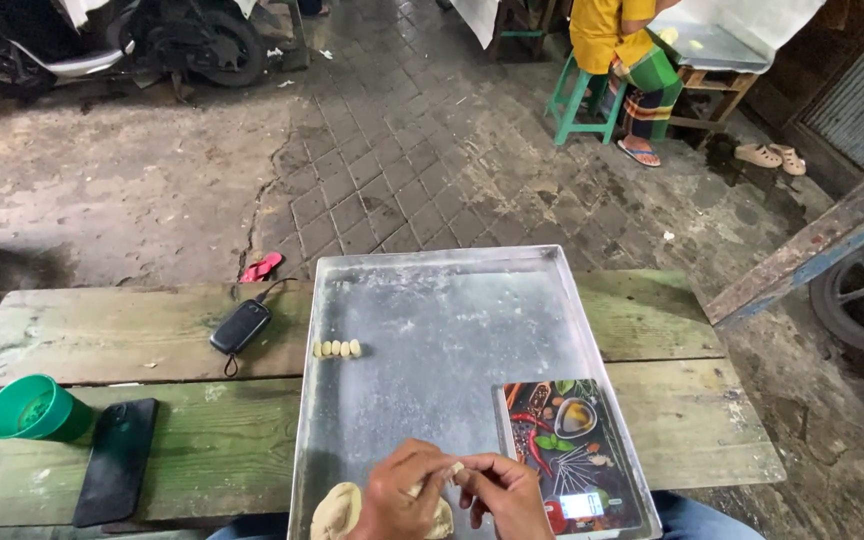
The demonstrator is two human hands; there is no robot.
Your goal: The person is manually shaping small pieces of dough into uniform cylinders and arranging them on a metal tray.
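Pinching a small piece of dough (pixel 449 469) between both hands over the near edge of the metal tray (pixel 432 300).

Left hand (pixel 404 492) and right hand (pixel 507 492) meet fingertip to fingertip, closed on the piece; its long axis cannot be told. A flat dough lump (pixel 337 510) lies just left of them. A kitchen scale (pixel 574 450) fills the tray's near right corner. Four small dough pieces (pixel 337 348) form a short row running left to right by the tray's left rim; the floured middle and far end are open. On the wooden table (pixel 102 335) lie two phones (pixel 117 460) and a green cup (pixel 32 408).
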